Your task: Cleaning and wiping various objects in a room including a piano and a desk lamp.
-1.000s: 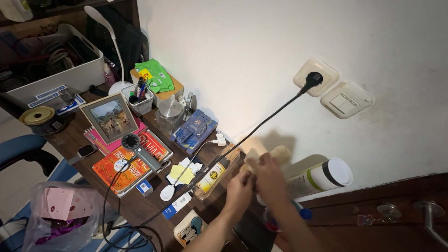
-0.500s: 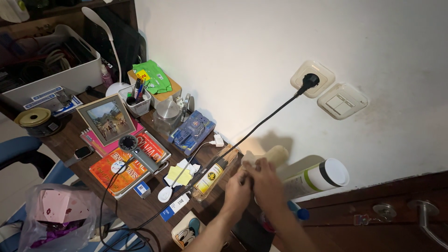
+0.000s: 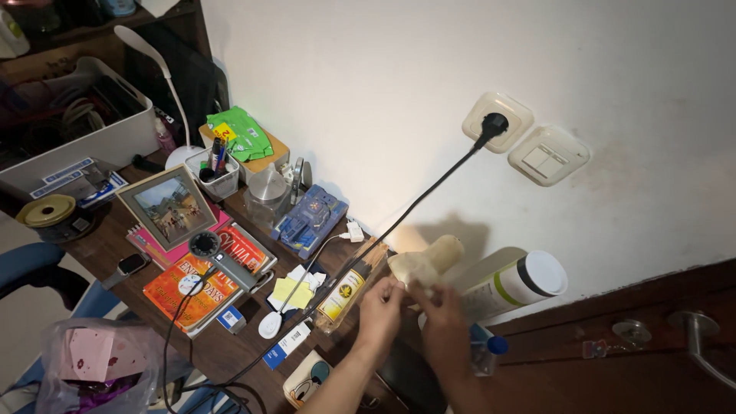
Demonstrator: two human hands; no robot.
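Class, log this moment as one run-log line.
left hand: touching beige plush toy | right hand: gripping it | beside: white canister | surface: desk

Object: cream-coloured soft toy (image 3: 426, 263)
Pose: lying tilted, one end towards the wall
Place: desk edge, beside the white canister (image 3: 515, 284)

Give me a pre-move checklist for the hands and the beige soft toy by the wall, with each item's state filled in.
1. Left hand on beige soft toy: ok, fingers touch its lower end.
2. Right hand on the toy: cannot tell, contact is hidden.
3. Black cable clear of the hands: ok, it runs to their left.
4. Plug seated in the wall socket: ok.
5. White canister apart from the toy: ok, lying on its side beside it.
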